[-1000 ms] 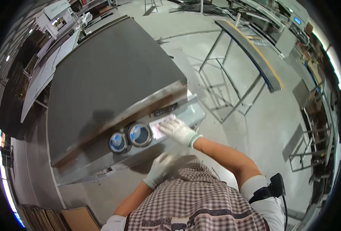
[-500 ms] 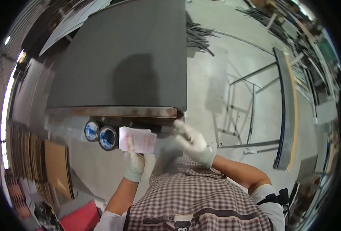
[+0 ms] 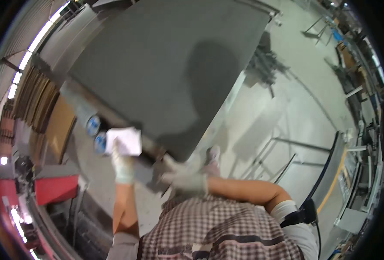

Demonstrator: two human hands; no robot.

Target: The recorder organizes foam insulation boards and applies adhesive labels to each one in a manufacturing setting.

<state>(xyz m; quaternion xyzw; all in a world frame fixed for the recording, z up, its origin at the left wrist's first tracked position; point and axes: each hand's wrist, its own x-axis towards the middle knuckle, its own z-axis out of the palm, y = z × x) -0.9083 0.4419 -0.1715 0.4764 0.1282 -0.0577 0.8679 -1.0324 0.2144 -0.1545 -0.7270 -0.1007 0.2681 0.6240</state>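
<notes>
White-gloved, my left hand [image 3: 123, 167] grips a stack of paper slips [image 3: 125, 142], white with a pinkish tint, its thumb lying on top. Behind the slips, two rolls of tape with blue-printed cores, a far tape roll [image 3: 93, 125] and a partly covered tape roll [image 3: 100, 143], stand at the near edge of a large table [image 3: 157, 65] with a dark grey top. My right hand [image 3: 185, 178], also gloved, is near the table's close corner with thumb and fingers spread. It looks smeared by motion, and nothing shows in it.
Dark strips [image 3: 265, 65] lie in a heap beyond the table's right edge. A metal-legged stand with a long padded top [image 3: 330, 169] is at the right. Cardboard sheets [image 3: 60, 130] lean at the left, with a red panel [image 3: 55, 189] nearer me.
My view has turned, so the table now sits slanted. My right hand has swung left and lower, toward the table corner. The slips stay in my left hand.
</notes>
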